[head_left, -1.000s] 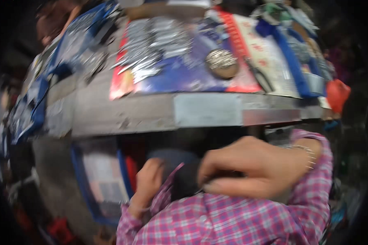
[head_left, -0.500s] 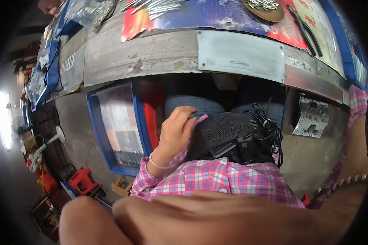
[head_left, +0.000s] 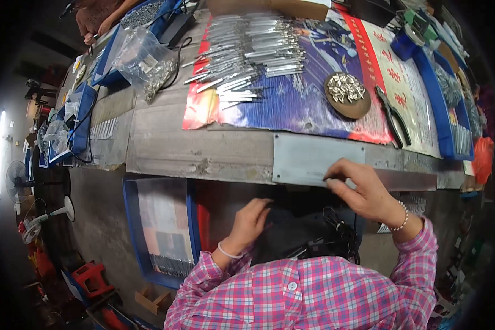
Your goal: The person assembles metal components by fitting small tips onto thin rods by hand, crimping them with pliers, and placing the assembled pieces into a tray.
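Half a second ago our right hand (head_left: 360, 190) was big and near the camera; now it is at the pale plate (head_left: 305, 157) on the table's (head_left: 165, 148) front edge. Its thumb and finger curl close together. Our left hand (head_left: 248, 224) is low, below the edge, like before, with bent fingers. We cannot tell if either hand pinches anything. More silver sticks (head_left: 258, 47) show now.

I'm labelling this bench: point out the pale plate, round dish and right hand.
Pale plate (head_left: 307, 158): head view, its flat middle.
Round dish (head_left: 357, 109): head view, bare brown near side.
Right hand (head_left: 364, 190): head view, back of hand.
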Available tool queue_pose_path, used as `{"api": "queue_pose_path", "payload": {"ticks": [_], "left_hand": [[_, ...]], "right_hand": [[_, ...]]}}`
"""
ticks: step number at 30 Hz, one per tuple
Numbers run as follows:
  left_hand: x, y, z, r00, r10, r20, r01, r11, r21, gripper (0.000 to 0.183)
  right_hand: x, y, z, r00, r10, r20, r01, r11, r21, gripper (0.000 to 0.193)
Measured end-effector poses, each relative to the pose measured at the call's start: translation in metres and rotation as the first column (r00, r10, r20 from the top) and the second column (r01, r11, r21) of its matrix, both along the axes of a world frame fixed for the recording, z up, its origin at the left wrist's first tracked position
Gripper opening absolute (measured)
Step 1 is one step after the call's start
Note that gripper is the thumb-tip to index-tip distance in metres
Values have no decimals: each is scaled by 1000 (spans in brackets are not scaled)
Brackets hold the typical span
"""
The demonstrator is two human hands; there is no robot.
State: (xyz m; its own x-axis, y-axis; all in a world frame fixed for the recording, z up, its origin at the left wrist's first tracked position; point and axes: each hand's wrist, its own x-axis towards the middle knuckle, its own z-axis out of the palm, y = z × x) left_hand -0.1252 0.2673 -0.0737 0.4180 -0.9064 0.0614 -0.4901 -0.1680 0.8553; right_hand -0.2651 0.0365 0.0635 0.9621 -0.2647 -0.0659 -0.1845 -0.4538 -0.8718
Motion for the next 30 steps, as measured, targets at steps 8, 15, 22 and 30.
{"api": "queue_pose_path", "payload": {"ticks": [8, 15, 22, 30], "left_hand": [[6, -13, -5, 994, -96, 47, 91, 991, 97, 17], [38, -30, 72, 991, -131, -6, 132, 989, 71, 22], [80, -92, 130, 947, -190, 259, 206, 978, -36, 20], [123, -226, 100, 870, -171, 463, 248, 963, -109, 17]], "right_hand": [[-51, -21, -44, 860, -435, 266, 504, 806, -310, 11], [-68, -24, -77, 779, -509, 367, 623, 698, -354, 12], [-59, -29, -78, 813, -427, 397, 569, 731, -378, 16], [-58, -32, -75, 796, -394, 459, 586, 691, -423, 18]]}}
